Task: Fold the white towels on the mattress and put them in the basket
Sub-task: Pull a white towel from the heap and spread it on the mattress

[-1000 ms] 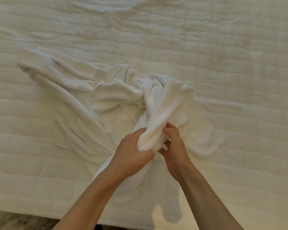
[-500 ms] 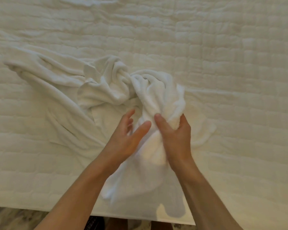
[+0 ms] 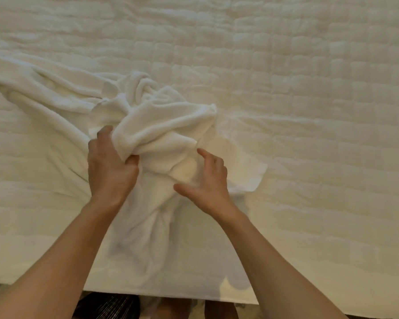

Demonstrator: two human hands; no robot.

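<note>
Bedroom: quilted white mattress (image 3: 286,111) fills view, crumpled towels (image 3: 161,125) on top.

Head-worn view, steeply down and forward, close over the mattress (image 3: 309,111).

Inspected from the bedside: no writing, label, brand mark, number or sign can be read on the towel (image 3: 161,125), nor on the mattress (image 3: 309,88).
</note>
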